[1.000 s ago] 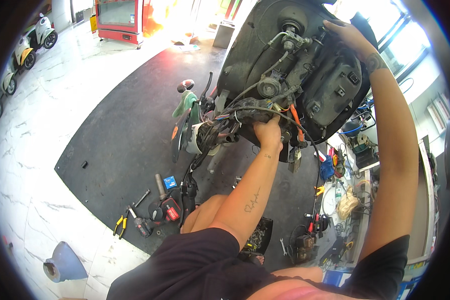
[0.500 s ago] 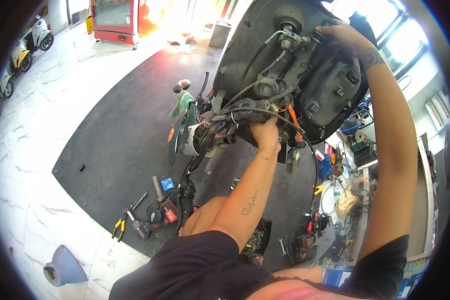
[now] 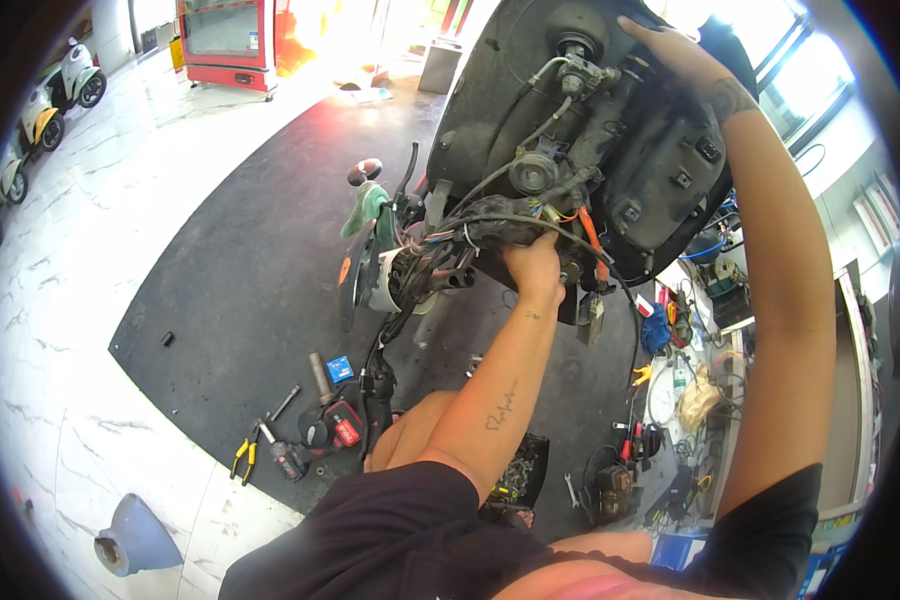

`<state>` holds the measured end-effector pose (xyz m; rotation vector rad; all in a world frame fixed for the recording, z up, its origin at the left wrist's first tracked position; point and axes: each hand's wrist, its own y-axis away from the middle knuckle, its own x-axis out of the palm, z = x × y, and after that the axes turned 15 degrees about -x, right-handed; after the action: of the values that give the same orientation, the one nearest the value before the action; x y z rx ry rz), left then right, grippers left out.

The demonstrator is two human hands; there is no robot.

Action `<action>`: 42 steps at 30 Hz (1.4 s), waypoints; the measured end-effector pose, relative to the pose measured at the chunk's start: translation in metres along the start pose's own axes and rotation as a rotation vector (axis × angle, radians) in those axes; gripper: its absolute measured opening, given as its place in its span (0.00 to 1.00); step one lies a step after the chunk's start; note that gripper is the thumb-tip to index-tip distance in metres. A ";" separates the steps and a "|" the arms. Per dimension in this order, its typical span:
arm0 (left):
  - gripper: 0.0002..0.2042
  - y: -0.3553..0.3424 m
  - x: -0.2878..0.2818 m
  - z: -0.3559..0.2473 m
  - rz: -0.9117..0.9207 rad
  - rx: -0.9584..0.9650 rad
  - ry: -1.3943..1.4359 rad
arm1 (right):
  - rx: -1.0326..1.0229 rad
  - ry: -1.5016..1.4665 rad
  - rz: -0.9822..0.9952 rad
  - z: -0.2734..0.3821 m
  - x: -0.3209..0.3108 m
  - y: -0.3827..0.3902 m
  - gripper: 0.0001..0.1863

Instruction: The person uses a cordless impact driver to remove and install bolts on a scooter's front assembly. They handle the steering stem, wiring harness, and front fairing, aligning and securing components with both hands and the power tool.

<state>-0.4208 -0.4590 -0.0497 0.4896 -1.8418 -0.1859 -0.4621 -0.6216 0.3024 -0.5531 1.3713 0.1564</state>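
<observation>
Left arm nearly straight, slanting up and right; left hand (image 3: 533,268) beneath the wires (image 3: 500,228), thumb up, fingers hidden, grip can't be told. Right arm raised, elbow bent; right hand (image 3: 678,62) over the upper panel (image 3: 475,105), one digit outstretched, others hidden, grip unclear. Panel tilted ahead, above mat (image 3: 240,250).

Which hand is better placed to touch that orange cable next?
Probably the left hand: it's at the wiring bundle, close to the orange cable. The right hand is farther away, near the black panel's top.

Parked scooters (image 3: 76,76) at far left — a red glass-fronted cabinet (image 3: 228,50) nearby.
</observation>
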 end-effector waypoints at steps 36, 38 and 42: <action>0.22 0.000 -0.002 -0.001 0.047 -0.038 0.025 | 0.137 -0.192 -0.178 0.079 -0.001 0.063 0.36; 0.21 -0.002 -0.003 0.001 0.064 -0.044 0.071 | -0.036 -0.128 0.007 0.046 -0.009 0.047 0.36; 0.22 -0.004 -0.005 0.002 0.058 -0.086 0.064 | 0.015 0.265 0.144 0.019 -0.002 0.009 0.41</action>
<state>-0.4207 -0.4613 -0.0559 0.3774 -1.7753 -0.2073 -0.4491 -0.6049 0.3036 -0.4739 1.6702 0.1939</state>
